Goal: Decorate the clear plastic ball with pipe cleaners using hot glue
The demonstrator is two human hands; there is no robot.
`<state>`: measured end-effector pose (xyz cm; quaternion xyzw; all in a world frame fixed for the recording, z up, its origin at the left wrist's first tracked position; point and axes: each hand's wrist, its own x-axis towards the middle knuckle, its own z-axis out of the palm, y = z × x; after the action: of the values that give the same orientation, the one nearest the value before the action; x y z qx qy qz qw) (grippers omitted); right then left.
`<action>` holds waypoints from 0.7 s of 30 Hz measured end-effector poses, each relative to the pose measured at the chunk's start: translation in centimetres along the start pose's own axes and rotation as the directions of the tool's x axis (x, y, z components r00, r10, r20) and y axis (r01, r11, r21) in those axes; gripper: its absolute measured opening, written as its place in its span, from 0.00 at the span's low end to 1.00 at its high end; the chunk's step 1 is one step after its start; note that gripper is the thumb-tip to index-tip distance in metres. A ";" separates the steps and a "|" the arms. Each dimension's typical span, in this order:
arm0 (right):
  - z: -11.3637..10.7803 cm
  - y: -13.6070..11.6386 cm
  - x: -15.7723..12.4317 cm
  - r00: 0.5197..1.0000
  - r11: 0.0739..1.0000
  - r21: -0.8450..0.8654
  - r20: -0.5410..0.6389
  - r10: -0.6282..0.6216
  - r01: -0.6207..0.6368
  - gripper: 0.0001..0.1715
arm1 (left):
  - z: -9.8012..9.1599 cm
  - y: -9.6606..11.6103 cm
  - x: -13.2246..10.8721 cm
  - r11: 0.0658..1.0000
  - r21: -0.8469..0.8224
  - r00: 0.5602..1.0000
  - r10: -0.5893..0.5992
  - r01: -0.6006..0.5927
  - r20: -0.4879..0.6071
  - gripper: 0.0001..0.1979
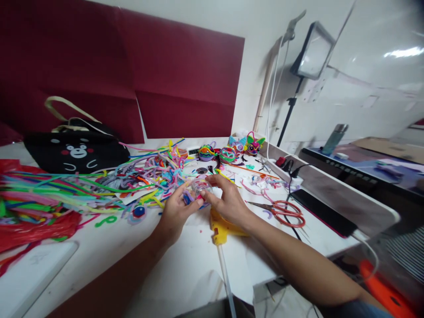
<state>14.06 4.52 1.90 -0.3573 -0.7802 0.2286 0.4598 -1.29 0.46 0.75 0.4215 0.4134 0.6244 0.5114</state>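
Observation:
Between both hands is a small clear rounded piece [201, 185] with coloured strands, pink and blue-purple, around it; its exact kind is hard to make out. My left hand [177, 210] grips its left side, thumb pointing toward the middle. From the other side my right hand [230, 201] holds it with thumb and bent fingers, the two thumbs close together. Just below my right hand lies a yellow glue gun [219, 229], partly hidden by the forearm, with a translucent glue stick [227, 276] sticking out toward me.
Orange-handled scissors [286, 213] and a phone [323, 212] lie to the right. Pipe cleaners [66, 190] are heaped on the left, near a black bag [77, 150]. Finished-looking colourful balls [227, 154] stand at the back. A white power bank-like slab [36, 274] sits front left.

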 end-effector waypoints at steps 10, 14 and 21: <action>-0.3 0.0 0.1 0.994 0.990 0.081 0.011 0.113 -0.114 0.16 | 0.4 0.0 -0.1 0.999 0.040 0.999 -0.024 0.025 -0.034 0.40; -0.5 -0.3 0.0 0.989 0.985 0.095 0.032 0.144 -0.146 0.17 | 0.3 -0.1 0.0 0.999 0.034 0.999 -0.032 0.033 -0.040 0.40; -0.6 -0.6 -0.2 0.992 0.991 0.064 0.051 0.117 -0.120 0.21 | 0.0 -0.4 0.1 0.998 0.058 1.000 -0.017 0.018 -0.004 0.40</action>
<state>14.44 4.03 2.46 -0.3820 -0.7600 0.2901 0.4385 -1.16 0.62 0.39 0.4317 0.4360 0.6082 0.5036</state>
